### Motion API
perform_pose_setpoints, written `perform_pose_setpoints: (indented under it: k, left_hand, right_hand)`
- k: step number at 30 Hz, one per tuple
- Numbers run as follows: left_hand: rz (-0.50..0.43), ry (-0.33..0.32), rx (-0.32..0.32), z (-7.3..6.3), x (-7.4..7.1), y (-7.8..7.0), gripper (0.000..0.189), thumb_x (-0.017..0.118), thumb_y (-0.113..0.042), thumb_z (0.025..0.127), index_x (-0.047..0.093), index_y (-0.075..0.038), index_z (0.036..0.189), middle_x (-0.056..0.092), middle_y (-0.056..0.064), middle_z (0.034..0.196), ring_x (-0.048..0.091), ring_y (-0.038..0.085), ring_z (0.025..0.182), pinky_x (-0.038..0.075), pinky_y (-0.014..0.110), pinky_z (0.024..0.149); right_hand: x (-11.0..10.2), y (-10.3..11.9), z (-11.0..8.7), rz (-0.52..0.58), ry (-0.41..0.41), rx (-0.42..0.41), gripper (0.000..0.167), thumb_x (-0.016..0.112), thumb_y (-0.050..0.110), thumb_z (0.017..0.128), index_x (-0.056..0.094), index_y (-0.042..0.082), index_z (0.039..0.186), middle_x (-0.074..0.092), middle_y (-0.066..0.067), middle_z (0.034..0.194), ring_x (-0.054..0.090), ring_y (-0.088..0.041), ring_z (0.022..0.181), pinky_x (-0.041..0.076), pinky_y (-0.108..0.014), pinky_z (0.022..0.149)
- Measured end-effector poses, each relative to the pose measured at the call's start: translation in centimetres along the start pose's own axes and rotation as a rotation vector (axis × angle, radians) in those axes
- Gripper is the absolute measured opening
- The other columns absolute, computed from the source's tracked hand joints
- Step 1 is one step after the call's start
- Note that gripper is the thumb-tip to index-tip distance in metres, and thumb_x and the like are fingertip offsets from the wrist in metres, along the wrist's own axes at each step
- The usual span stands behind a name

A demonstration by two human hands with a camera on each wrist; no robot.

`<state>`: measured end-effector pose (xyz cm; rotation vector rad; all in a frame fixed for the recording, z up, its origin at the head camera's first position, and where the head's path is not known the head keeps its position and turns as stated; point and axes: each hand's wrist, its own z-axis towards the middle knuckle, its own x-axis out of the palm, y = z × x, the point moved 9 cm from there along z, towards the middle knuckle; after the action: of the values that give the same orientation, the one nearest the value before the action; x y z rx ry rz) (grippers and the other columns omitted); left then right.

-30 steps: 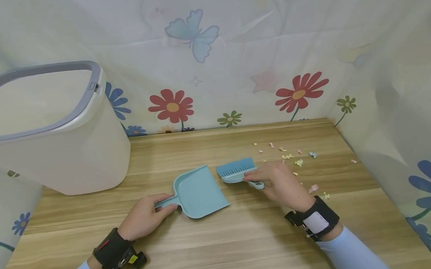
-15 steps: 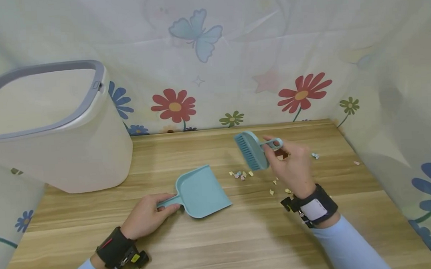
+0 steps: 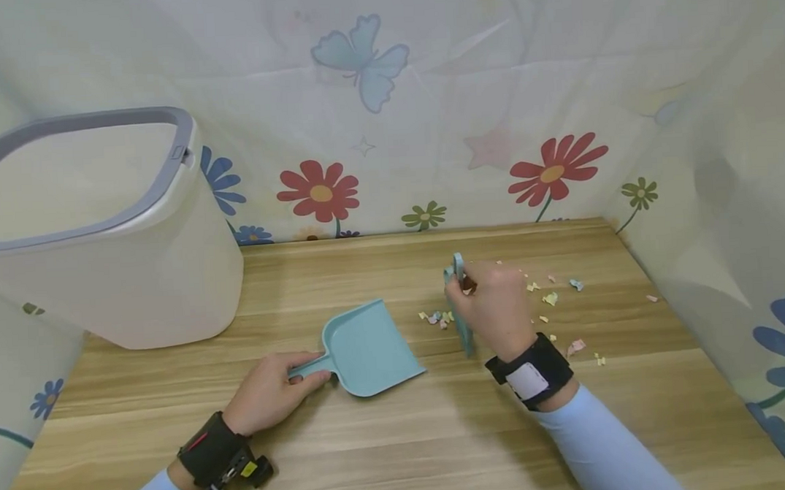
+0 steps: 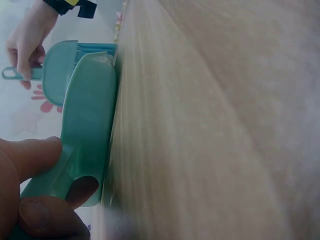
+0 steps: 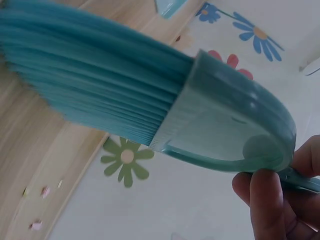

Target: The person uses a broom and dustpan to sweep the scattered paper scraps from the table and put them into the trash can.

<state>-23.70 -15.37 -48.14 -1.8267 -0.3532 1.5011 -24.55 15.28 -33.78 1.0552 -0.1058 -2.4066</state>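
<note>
In the head view my left hand [image 3: 267, 394] grips the handle of a light blue dustpan [image 3: 371, 352], which lies on the wooden table with its wide lip facing right. My right hand [image 3: 500, 306] pinches the handle of a matching hand brush [image 3: 464, 333], seen nearly edge-on and held upright, handle on top. Long blue bristles [image 5: 100, 75] fill much of the right wrist view. Between the brush and the dustpan's lip lies a small cluster of paper scraps [image 3: 434, 318]. More scraps [image 3: 550, 299] are scattered to the right of the brush, partly hidden behind the right hand.
A tall white bin [image 3: 177, 283] with a grey rim stands at the back left of the wooden table [image 3: 349, 459]. Flower-printed sheeting [image 3: 388, 150] rises behind the table and along both sides.
My right hand has lifted the brush off the table and turned it upright, just right of the small cluster. That cluster, covered by the brush at first, shows now. The dustpan stays put.
</note>
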Motion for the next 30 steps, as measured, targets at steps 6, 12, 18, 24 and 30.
perform_pose_setpoints:
  k: [6,12,18,24,30]
  left_hand:
    - [-0.023,0.016,-0.009,0.1,0.2,0.0,0.054,0.072,-0.054,0.094,0.073,-0.015,0.130,0.079,0.000,0.107,0.040,0.003,0.052,0.037,0.022,0.054]
    - [-0.017,0.029,-0.016,0.1,0.3,-0.1,0.051,0.073,-0.052,0.094,0.073,-0.016,0.131,0.061,-0.006,0.069,0.035,0.002,0.048,0.035,0.022,0.051]
    - [-0.026,0.032,-0.033,0.1,0.3,0.0,0.050,0.074,-0.050,0.094,0.073,-0.016,0.131,0.070,-0.003,0.081,0.034,0.003,0.048,0.035,0.023,0.051]
    - [-0.032,0.028,-0.026,0.1,0.1,0.1,0.051,0.073,-0.052,0.094,0.074,-0.015,0.130,0.076,0.002,0.121,0.038,0.004,0.050,0.037,0.024,0.053]
    - [-0.030,0.051,0.008,0.1,-0.3,0.3,0.045,0.073,-0.045,0.096,0.075,-0.015,0.128,0.074,0.005,0.128,0.062,0.007,0.088,0.048,0.023,0.077]
  right_hand:
    - [1.2,2.2,0.2,0.038,-0.003,-0.053,0.014,0.073,0.003,0.084,0.072,0.005,0.070,0.072,-0.008,0.064,0.067,-0.018,0.052,0.048,-0.028,0.047]
    - [1.9,3.4,0.3,0.181,0.040,-0.046,0.009,0.072,0.004,0.085,0.077,0.002,0.078,0.073,-0.007,0.068,0.066,-0.014,0.055,0.050,-0.023,0.052]
    - [0.6,2.5,0.7,0.340,-0.023,0.049,0.013,0.073,0.001,0.086,0.081,-0.001,0.097,0.078,-0.011,0.076,0.065,-0.011,0.054,0.053,-0.026,0.049]
    - [0.6,2.2,0.7,0.232,0.007,0.030,0.014,0.073,0.002,0.087,0.080,-0.002,0.099,0.077,-0.012,0.076,0.065,-0.014,0.055,0.052,-0.028,0.050]
    - [1.2,2.5,0.5,0.132,0.044,-0.018,0.007,0.075,0.005,0.086,0.079,-0.001,0.085,0.073,-0.010,0.067,0.067,-0.016,0.054,0.052,-0.027,0.050]
